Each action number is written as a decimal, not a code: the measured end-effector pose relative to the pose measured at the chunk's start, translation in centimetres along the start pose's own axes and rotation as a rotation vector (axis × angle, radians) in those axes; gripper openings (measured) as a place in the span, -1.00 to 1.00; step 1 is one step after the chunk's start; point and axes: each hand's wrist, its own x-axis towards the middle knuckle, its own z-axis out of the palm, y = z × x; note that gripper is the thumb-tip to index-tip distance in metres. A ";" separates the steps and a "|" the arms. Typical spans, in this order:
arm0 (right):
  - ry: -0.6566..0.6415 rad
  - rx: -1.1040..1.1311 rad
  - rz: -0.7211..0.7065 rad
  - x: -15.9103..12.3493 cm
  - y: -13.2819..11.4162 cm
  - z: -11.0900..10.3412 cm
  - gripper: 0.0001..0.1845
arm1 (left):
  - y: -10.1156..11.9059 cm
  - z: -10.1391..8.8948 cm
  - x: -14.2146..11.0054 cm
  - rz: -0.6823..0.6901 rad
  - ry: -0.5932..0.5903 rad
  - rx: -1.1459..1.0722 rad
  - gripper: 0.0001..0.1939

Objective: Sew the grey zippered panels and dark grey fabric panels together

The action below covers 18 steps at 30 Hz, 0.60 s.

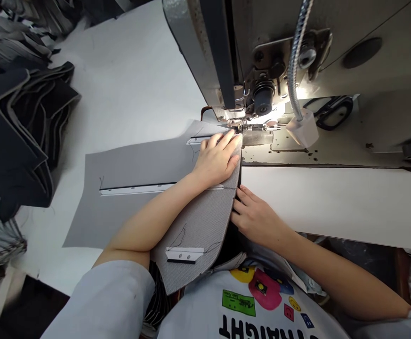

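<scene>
A grey fabric panel (131, 162) lies across the white table, its right edge running up to the presser foot (238, 127) of a sewing machine. My left hand (216, 157) rests flat on the panel just below the foot, fingers stretched forward. At the panel's right edge, my right hand (256, 216) has its fingers closed on the fabric; the fingertips are partly hidden there. White strips with dark edges are attached to the panel: a long strip (138, 189) in the middle, a short strip (184, 254) near my body, and another strip (196, 140) by my left hand. Loose threads trail from them.
The sewing machine head (198, 42) overhangs the far side, with a lamp on a flexible neck (293, 61). Black-handled scissors (334, 113) lie on the machine bed (297, 153). Stacked dark fabric pieces (14, 127) are at the left of the white table (127, 80).
</scene>
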 end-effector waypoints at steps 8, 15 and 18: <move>-0.016 0.004 0.015 -0.2 0.0 0.2 -0.81 | -0.1 0.5 0.1 0.000 0.038 -0.016 -0.43; -0.001 -0.039 0.021 -0.1 -0.5 0.2 -0.86 | -0.2 0.5 0.1 0.010 0.044 -0.009 -0.44; 0.008 -0.067 0.027 -0.2 -1.0 0.4 -0.85 | -0.1 0.4 -0.2 0.008 0.031 -0.010 -0.43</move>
